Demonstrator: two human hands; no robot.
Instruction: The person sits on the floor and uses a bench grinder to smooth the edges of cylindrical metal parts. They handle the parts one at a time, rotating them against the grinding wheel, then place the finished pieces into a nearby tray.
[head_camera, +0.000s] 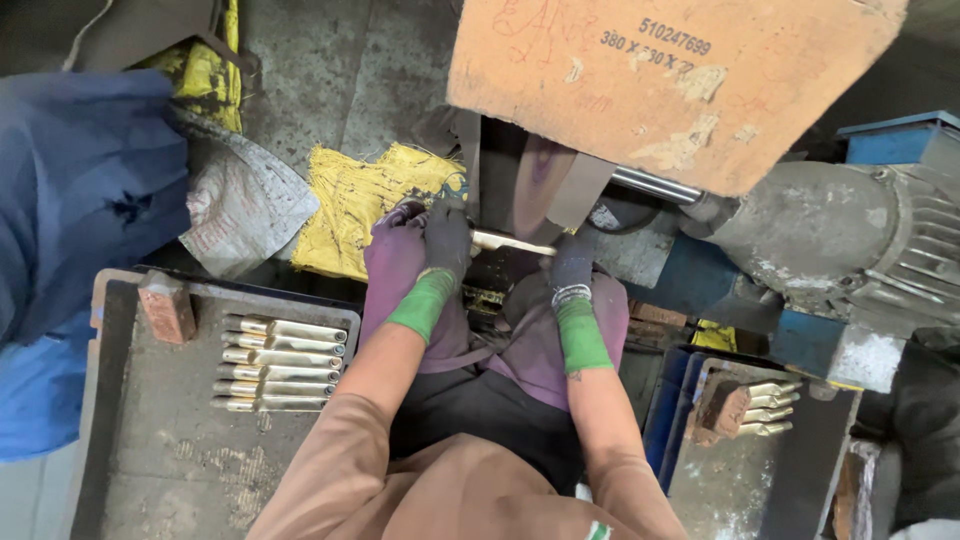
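- The left hand (445, 235), in a dark glove with a green cuff, is clenching around one end of a slim pale metal piece (510, 241).
- The right hand (572, 265), gloved the same way, is gripping the other end, so both hands are grasping that one piece.
- The metal piece is lying with its long axis running left to right between the hands, just above the person's lap and right in front of the grinding wheel (540, 190), which is sitting beyond it, away from the body.
- Neither hand is nearer; each is holding an end, with the bare middle facing the wheel.
- A row of similar pieces (282, 362) is lying on the dark tray (150, 440) at the left, beside a brick (167, 308).
- A few more pieces (770, 408) are resting on the tray at the right (730, 480), under the grey motor (850, 240).
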